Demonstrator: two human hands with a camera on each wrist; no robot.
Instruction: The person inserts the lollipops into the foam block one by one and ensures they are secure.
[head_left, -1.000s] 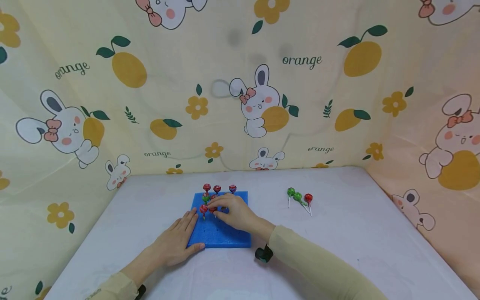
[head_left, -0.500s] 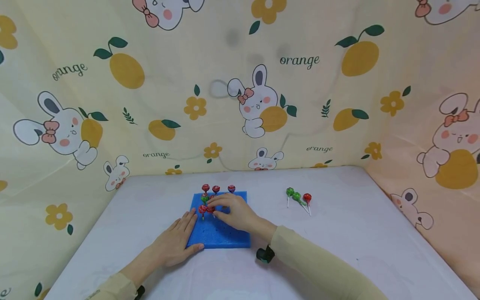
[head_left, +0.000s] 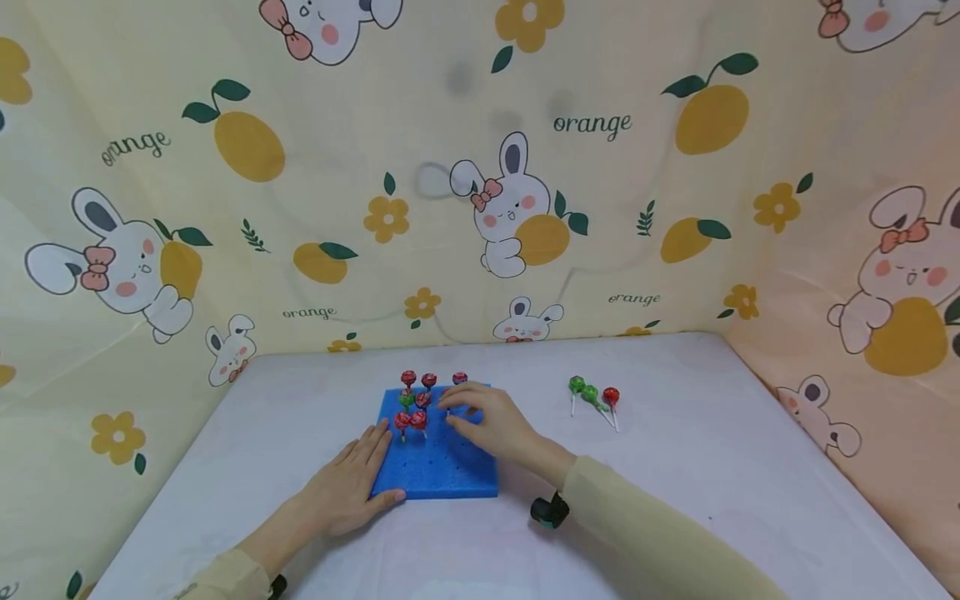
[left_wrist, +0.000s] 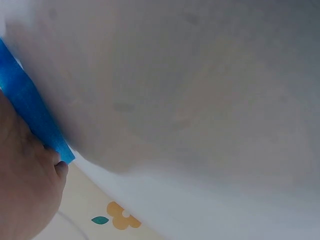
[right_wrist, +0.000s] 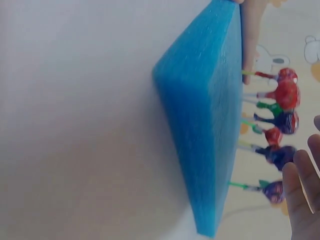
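Observation:
My left hand [head_left: 341, 483] lies along the left edge of a blue foam board [head_left: 442, 475], fingers straight, thumb at its front corner. The left wrist view shows part of that hand [left_wrist: 30, 185] against the board's edge [left_wrist: 37, 112]. Over the board's right half is my right hand [head_left: 495, 425], fingers loosely bent and holding nothing. Just left of its fingertips, two red lollipops [head_left: 418, 420] stand side by side on sticks stuck in the board. Behind them stand a green lollipop [head_left: 407, 399] and several more red and dark ones. In the right wrist view, my fingers [right_wrist: 298, 192] are near the lollipop heads.
On the white table [head_left: 637, 500], right of the board, lie two green lollipops [head_left: 590, 394] and a red lollipop [head_left: 611, 395], close together. A printed cloth [head_left: 360, 158] with rabbits and oranges walls the table at the back and sides.
My right hand has let go of a red lollipop at the front of the group and drawn back to the right. The lollipop stays upright in the board. My left hand keeps its place.

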